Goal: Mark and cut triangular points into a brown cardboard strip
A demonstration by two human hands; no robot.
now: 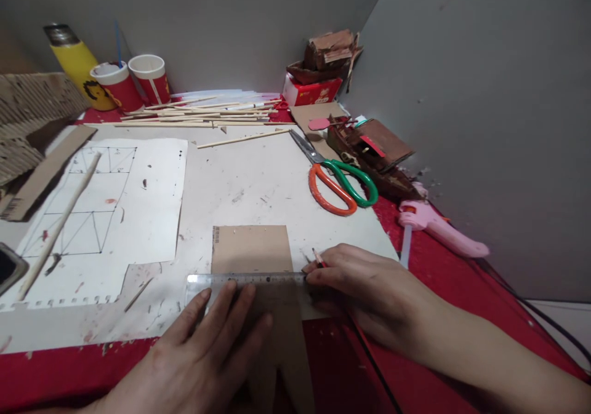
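A clear ruler (263, 278) lies across a brown cardboard piece (252, 248) near the front edge of the paper-covered table. My left hand (198, 352) presses on the ruler and cardboard with its fingers spread. At the ruler's right end, my right hand (364, 285) is closed round a pencil (318, 256), with one end showing above the fingers. The fingertips of that hand are beside the cardboard's right edge. The lower part of the cardboard extends past the paper over the red cloth.
Scissors (330, 177), a pink glue gun (441, 229) and brown model boats (378, 149) stand on the right. Wooden sticks (198, 119), red cups (151, 82) and a yellow bottle (80, 66) are at the back. A drawing sheet (152, 199) lies left.
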